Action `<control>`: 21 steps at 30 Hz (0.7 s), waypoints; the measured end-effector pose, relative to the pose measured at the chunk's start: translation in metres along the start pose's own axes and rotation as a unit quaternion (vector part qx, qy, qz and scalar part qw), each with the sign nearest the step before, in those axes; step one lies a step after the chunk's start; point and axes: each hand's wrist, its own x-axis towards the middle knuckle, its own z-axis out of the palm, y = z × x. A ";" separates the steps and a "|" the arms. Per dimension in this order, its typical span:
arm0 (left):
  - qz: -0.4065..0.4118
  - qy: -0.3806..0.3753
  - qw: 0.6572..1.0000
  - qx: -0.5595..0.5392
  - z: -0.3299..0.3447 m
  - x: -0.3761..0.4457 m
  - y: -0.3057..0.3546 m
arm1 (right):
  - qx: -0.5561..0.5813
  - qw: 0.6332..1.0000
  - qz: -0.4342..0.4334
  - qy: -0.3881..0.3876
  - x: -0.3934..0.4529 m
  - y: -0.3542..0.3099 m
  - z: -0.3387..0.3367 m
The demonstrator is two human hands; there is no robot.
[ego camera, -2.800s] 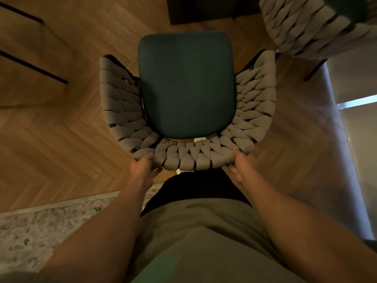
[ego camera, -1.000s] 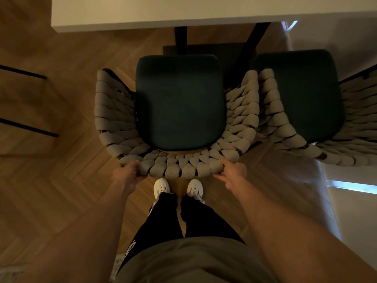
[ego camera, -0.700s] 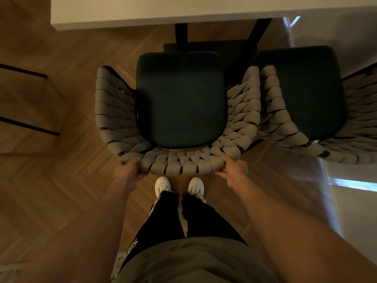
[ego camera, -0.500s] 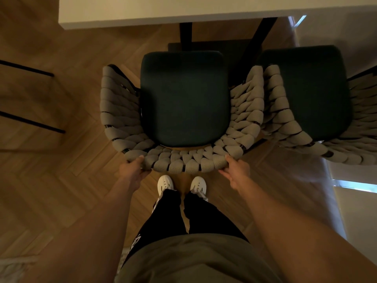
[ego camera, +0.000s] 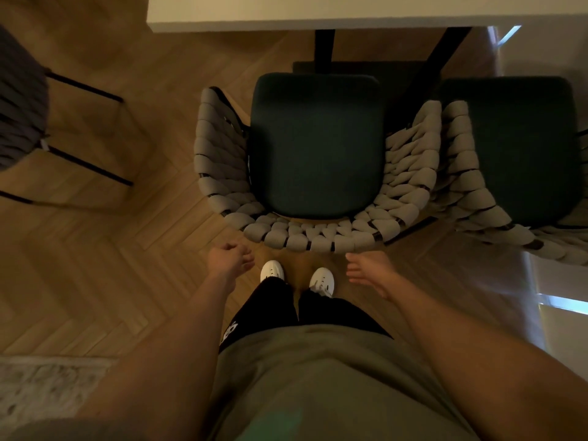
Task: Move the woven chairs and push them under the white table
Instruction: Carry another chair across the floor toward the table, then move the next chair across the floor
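A wooden herringbone floor fills the room under warm, dim light, and the white table runs along the top edge of the view. A pale patterned rug lies well back from the table at the lower left. The woven chair with its dark green seat stands just short of the table, facing it, its seat front near the table's 2 dark legs and not yet under the top. A second woven chair stands touching or just beside the first, cut off by the right edge. A third chair, grey and blurred, is half out of view far to the table's left. The table's far side is not shown.

Half a second ago both hands gripped the chair's woven back. Now the left hand hangs loosely curled, holding nothing, and the right hand is spread with relaxed fingers, both just clear of the backrest, above 2 white shoes.
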 end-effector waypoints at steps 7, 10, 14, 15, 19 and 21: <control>0.054 -0.019 0.994 0.090 -0.038 -0.007 -0.004 | -0.310 0.946 -0.093 -0.033 -0.012 -0.027 0.052; 0.049 -0.024 0.994 0.096 -0.068 -0.004 0.000 | -0.380 0.916 -0.121 -0.048 -0.019 -0.048 0.086; 0.037 -0.020 0.992 0.119 -0.121 0.016 0.005 | -0.506 0.840 -0.183 -0.070 -0.023 -0.081 0.140; 0.044 -0.014 0.988 0.147 -0.136 0.024 0.005 | -0.545 0.812 -0.195 -0.076 -0.024 -0.090 0.156; 0.075 -0.004 0.963 0.259 -0.200 0.049 0.012 | -0.626 0.747 -0.209 -0.083 -0.028 -0.123 0.227; 0.077 -0.009 0.956 0.282 -0.231 0.061 0.016 | -0.631 0.741 -0.214 -0.082 -0.029 -0.137 0.267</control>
